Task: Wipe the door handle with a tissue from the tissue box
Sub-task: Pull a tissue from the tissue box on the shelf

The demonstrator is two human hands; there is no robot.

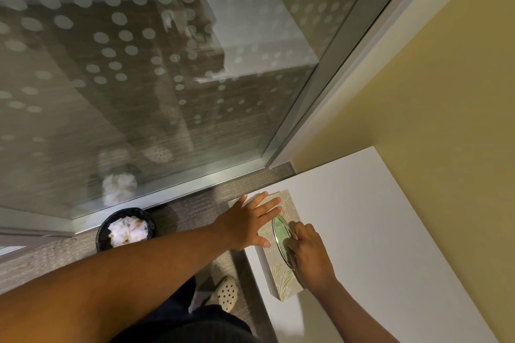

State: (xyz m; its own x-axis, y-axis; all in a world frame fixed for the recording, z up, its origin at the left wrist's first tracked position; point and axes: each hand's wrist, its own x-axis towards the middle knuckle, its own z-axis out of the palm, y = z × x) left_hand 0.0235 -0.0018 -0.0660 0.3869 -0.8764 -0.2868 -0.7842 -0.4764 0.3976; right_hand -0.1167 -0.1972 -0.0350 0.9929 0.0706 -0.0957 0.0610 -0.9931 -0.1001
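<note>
A beige tissue box [278, 278] with a leaf pattern and an oval opening rimmed in silver lies on the white table [376, 231] near its left edge. My left hand [250, 223] rests flat on the box's far end, fingers spread. On the right side of the opening, my right hand [309, 253] has its fingertips curled into the slot; I cannot tell if they pinch a tissue. No door handle is in view.
A glass panel with frosted dots [139, 78] in a metal frame fills the view ahead. A black bin [125, 228] full of crumpled tissues stands on the carpet below it. A yellow wall [432, 78] rises right of the table. My shoe [227, 294] is by the table edge.
</note>
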